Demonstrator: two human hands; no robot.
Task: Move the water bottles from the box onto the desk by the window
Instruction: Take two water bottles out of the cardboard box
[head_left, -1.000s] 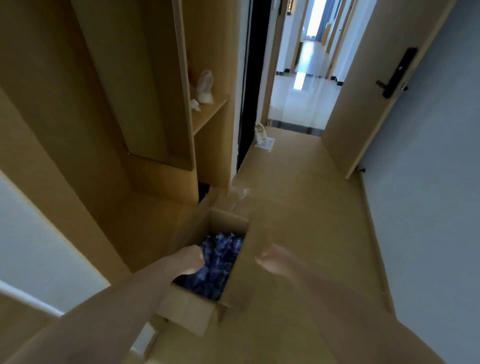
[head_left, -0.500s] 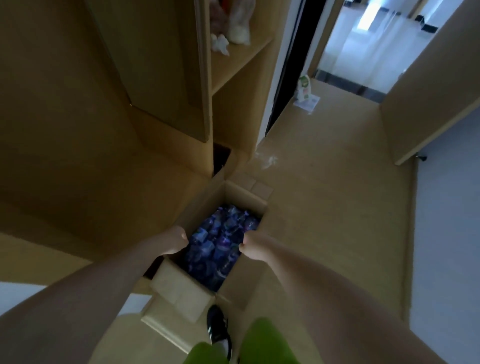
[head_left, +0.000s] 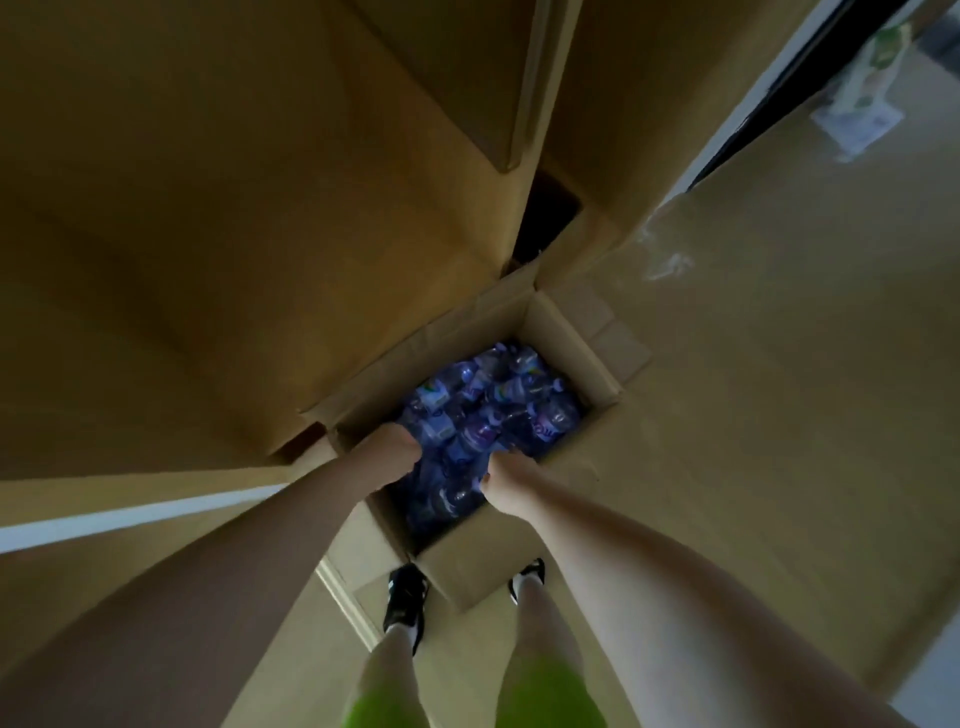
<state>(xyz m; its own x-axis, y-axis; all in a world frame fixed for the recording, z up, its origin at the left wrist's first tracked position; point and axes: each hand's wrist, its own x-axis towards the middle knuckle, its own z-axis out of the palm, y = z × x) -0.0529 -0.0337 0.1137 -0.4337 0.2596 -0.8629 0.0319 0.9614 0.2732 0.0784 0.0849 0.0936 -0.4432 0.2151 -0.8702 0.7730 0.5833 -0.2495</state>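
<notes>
An open cardboard box (head_left: 470, 564) stands on the wooden floor right in front of my feet. It is filled with several small water bottles (head_left: 498, 405) with blue and purple labels, lying in a loose heap. Both my hands reach down into the near half of the box. My left hand (head_left: 390, 451) is by the left wall, knuckles up, its fingers buried among the bottles. My right hand (head_left: 503, 479) is at the near right wall, fingertips down between bottles. Whether either hand grips a bottle is hidden. No desk or window is in view.
A wooden wardrobe (head_left: 208, 234) rises close on the left, its door panel (head_left: 498, 78) hanging open above the box. Bare wooden floor (head_left: 779, 415) stretches to the right. A white carton on a sheet of paper (head_left: 860, 98) lies by the dark doorway. My black shoes (head_left: 408, 605) touch the box.
I have bent over, so the view has tipped down from the corridor onto the box. Both hands have gone from above the box down among the bottles.
</notes>
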